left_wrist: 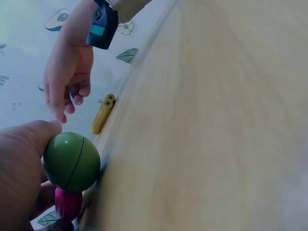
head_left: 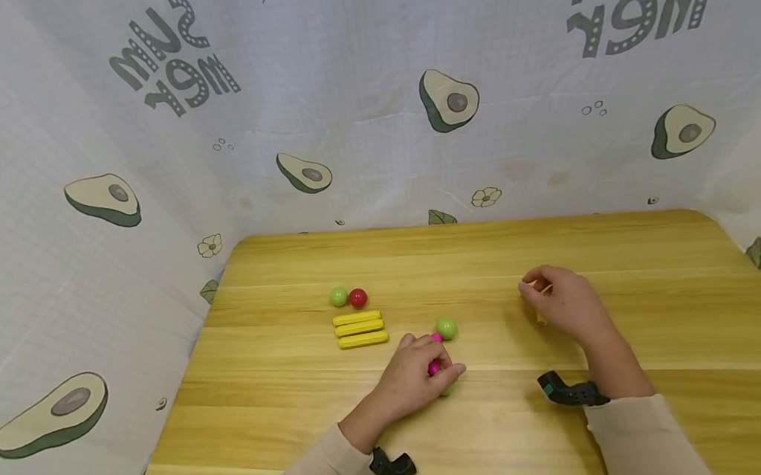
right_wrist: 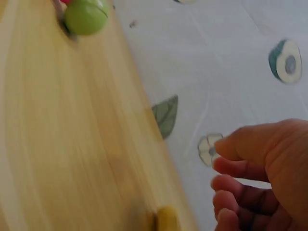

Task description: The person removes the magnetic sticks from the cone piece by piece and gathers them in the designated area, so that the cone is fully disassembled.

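My left hand grips a pink piece with green balls at its ends, low over the table. One green ball shows beyond the fingers; another green ball sits beside the thumb in the left wrist view. The fingers hide most of the pink part. Off to the right, my right hand hovers by yellow sticks, partly hidden beneath it. Two such sticks appear in the left wrist view, with holes in their ends. In the right wrist view, the right fingers are loosely bent around nothing.
Three yellow ridged sticks lie side by side left of centre on the wooden table. Behind them are a small green ball and a red ball, close together. A printed curtain hangs behind the table.
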Available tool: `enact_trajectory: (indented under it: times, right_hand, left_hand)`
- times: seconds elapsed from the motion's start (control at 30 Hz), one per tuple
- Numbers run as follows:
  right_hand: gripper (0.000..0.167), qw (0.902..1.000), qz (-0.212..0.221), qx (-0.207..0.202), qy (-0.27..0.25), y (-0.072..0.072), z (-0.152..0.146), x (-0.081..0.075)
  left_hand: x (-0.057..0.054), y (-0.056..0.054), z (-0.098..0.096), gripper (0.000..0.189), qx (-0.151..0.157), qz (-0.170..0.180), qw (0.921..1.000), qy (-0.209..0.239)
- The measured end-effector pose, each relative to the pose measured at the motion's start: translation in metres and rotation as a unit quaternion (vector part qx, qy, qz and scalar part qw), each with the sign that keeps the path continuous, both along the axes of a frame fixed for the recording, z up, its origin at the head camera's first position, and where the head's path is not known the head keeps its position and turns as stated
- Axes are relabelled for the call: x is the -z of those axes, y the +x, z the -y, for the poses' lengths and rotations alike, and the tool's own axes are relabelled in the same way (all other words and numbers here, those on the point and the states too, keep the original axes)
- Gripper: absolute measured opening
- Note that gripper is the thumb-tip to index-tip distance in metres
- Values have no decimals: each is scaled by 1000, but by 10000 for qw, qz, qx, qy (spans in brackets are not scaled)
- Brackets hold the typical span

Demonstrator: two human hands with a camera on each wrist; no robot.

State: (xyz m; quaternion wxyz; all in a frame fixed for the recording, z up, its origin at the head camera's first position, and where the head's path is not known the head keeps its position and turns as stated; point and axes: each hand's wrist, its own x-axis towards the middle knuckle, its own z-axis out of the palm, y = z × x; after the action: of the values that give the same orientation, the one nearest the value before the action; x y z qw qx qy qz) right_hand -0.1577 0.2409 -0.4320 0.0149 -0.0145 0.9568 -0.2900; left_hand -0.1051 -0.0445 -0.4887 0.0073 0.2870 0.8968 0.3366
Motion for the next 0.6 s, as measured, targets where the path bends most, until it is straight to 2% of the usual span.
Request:
enact_trajectory:
  times: [0.17,0.3,0.4,0.47,0.6]
  right_hand:
    - [18,9961,150,-840,-220,3,31,6]
    - [7,9825,726,-1687,-297,8,47,11]
    - [8,9674,1235,-2177,-396,13,55,13]
    - [12,9588,1420,-2410,-500,16,59,13]
    - [20,9520,1458,-2623,-602,19,68,13]
  left_hand:
    - [0,-1,0,25,49,45,9999,78]
    - [-1,-1,0,17,56,106,9998,153]
    - [-1,-1,-1,13,-21,312,9992,266]
    - [-1,-1,-1,16,-84,503,9980,376]
    - [-2,-1,0,21,-176,799,9946,646]
